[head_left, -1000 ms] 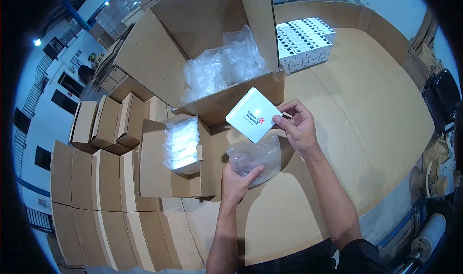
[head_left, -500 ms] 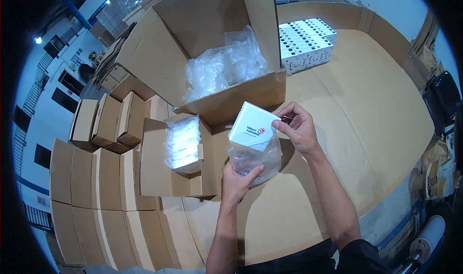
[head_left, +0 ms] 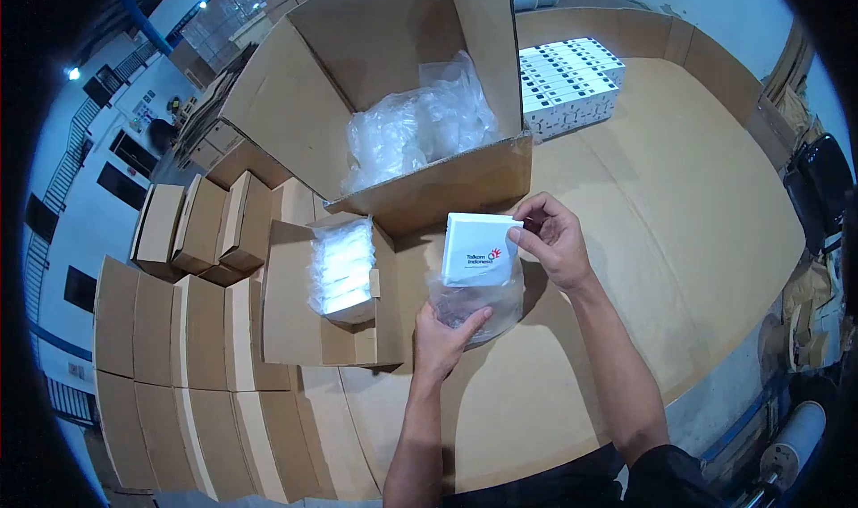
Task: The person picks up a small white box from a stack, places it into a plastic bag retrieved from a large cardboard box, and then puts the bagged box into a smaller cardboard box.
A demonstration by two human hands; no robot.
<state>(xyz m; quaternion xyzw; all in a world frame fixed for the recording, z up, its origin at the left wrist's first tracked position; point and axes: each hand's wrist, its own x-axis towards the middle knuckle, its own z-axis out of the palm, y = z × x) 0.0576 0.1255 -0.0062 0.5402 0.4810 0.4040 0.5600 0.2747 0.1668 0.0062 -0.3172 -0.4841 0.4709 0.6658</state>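
The right hand [head_left: 556,244] pinches the white box [head_left: 481,251] at its upper right corner, thumb on the printed face, the index finger at the top edge, the grip nearly closed on it. The left hand [head_left: 444,340] holds the clear bag [head_left: 478,307] at its lower left, thumb across the front, the fingers mostly hidden behind the plastic, so how far they close cannot be told. The white box stands roughly upright between the hands, its lower edge at the bag's mouth, the logo facing the camera. Just left of the bag sits the open carton [head_left: 389,325], with wrapped white boxes [head_left: 344,271] in a row inside. Beyond the hands, the large carton [head_left: 429,191] holds a heap of clear bags [head_left: 420,128]. Right of it, white patterned boxes [head_left: 572,88] stand packed together on the table [head_left: 679,240]. Closed brown boxes [head_left: 206,329] line the left side
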